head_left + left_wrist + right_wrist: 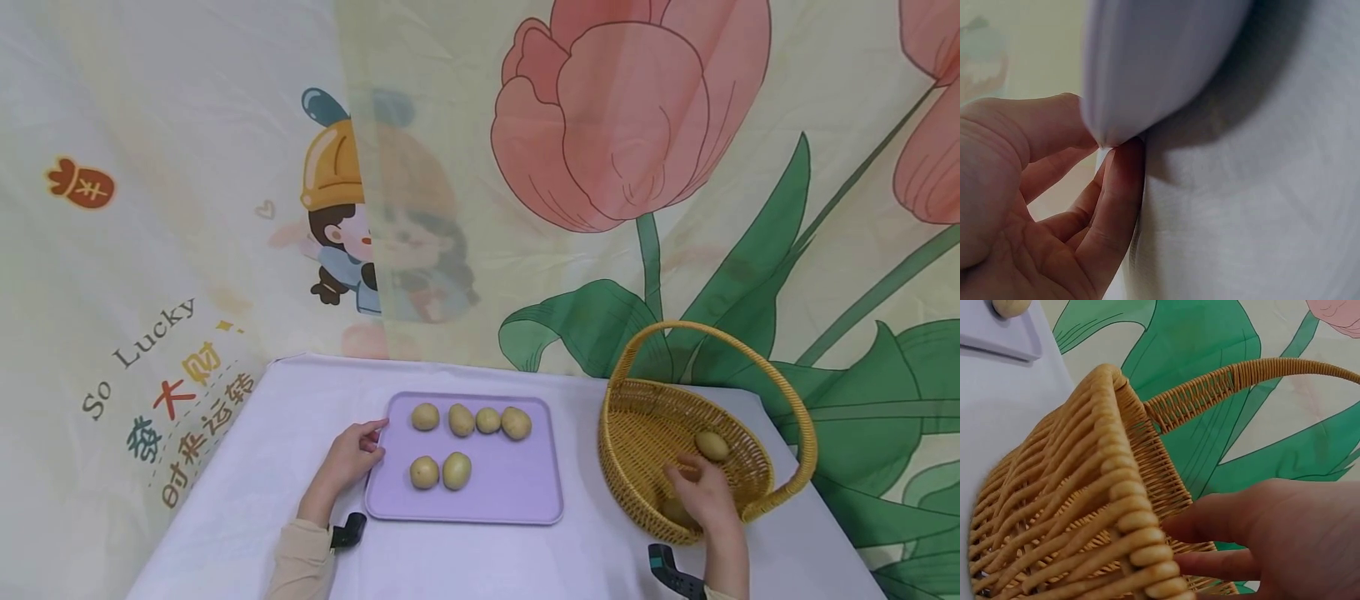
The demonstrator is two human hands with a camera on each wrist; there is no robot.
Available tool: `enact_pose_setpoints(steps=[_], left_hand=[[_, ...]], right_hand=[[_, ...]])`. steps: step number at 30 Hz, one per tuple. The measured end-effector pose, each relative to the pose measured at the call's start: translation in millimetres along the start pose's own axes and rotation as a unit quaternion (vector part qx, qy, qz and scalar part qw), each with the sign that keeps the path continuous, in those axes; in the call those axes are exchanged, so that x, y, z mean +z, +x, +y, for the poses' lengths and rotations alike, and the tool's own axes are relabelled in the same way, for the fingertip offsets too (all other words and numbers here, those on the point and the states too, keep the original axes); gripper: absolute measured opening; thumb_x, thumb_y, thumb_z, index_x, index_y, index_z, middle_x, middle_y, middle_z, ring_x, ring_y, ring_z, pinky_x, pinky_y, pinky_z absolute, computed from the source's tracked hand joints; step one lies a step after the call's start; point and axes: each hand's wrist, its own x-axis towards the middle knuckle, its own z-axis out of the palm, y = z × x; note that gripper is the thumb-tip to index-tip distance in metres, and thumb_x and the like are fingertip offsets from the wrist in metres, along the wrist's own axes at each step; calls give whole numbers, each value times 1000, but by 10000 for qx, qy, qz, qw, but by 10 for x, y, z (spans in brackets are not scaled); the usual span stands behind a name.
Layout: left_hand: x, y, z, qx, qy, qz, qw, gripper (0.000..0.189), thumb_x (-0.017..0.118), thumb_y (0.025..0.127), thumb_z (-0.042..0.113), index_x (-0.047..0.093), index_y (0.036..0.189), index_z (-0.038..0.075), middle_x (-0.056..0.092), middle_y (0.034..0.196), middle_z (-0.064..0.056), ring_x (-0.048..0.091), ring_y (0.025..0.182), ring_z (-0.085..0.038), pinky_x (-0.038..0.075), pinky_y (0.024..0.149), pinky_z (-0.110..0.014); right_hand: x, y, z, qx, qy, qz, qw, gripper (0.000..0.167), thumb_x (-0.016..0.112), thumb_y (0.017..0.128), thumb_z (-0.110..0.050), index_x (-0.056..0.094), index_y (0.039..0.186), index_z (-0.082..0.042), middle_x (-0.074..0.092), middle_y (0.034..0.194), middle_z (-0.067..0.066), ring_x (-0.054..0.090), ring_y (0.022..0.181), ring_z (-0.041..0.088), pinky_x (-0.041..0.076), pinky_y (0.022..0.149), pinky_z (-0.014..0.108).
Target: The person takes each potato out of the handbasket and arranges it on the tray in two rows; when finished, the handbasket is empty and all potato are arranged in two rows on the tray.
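My left hand is at the left edge of a lilac tray, pinching its rim between thumb and fingers, as the left wrist view shows close up. Several potatoes form a back row on the tray, and two more sit side by side in front of them. Over on the right, my right hand reaches into a wicker basket, its fingers loosely bent with nothing visible between them. One potato lies beyond that hand in the basket; another is partly hidden under it.
The basket's tall arched handle rises above its right side. A white cloth covers the table. Behind it hangs a printed curtain with tulips and a cartoon figure. Each wrist wears a black device.
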Motion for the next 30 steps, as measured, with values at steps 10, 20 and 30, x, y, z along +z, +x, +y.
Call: enact_pose_setpoints(steps=[10, 20, 30], left_hand=[[-7, 0, 15, 18, 5, 31, 10000, 48, 68, 76, -7, 64, 124, -7, 61, 91, -11, 60, 77, -18, 50, 71, -27], [-19, -24, 25, 10, -1, 2, 10000, 48, 68, 76, -7, 63, 124, -7, 61, 92, -10, 60, 78, -19, 50, 71, -27], [2, -13, 33, 48, -62, 82, 9999, 47, 68, 76, -7, 64, 123, -7, 61, 91, -11, 60, 77, -19, 49, 70, -26]], right_hand=[[1, -4, 37, -131, 69, 9, 9999, 57, 53, 97, -22, 39, 138, 15, 44, 129, 42, 48, 114, 54, 49, 86, 54], [-1, -1, 43, -426, 133, -296, 9986, 51, 59, 91, -4, 42, 134, 18, 54, 118, 38, 56, 106, 49, 54, 79, 46], [2, 25, 82, -397, 58, -594, 9974, 56, 70, 84, -2, 46, 131, 15, 55, 119, 35, 56, 107, 48, 53, 83, 48]])
